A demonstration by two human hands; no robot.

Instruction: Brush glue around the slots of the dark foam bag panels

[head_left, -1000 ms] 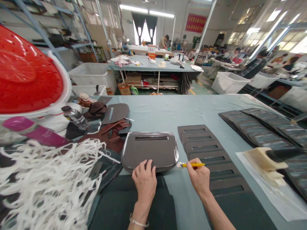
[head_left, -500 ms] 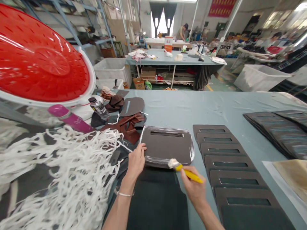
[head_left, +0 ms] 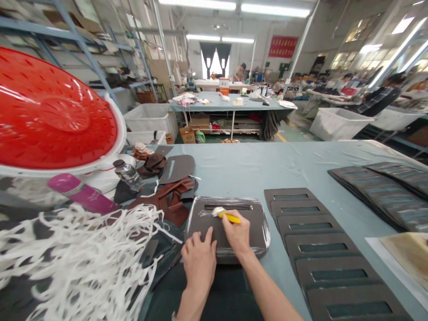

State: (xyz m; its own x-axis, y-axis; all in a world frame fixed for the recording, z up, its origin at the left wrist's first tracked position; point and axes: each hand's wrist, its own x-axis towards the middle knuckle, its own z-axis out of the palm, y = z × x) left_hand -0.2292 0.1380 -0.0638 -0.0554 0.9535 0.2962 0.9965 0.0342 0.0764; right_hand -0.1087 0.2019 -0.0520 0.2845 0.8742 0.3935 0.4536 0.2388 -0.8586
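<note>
A dark grey slotted panel lies on the table in front of me, with white smears along its edges. My right hand grips a brush by its yellow handle. The brush's white-coated bristles touch the panel just below the slot's left half, where a fresh white streak runs leftward. My left hand rests flat on the panel's lower left part, its fingers spread. Below the panel, dark sheet material is partly covered by my forearms.
Overlapping slotted panels run down the right side, with another stack beyond. At left are tangled white strips, a purple flask, a bottle, brown leather scraps and a large red basin. People work in the background.
The brush in my right hand has moved from the panel's lower edge up to its slot, leaving a white streak. My left hand has shifted from the left edge onto the panel. The view has tilted up.
</note>
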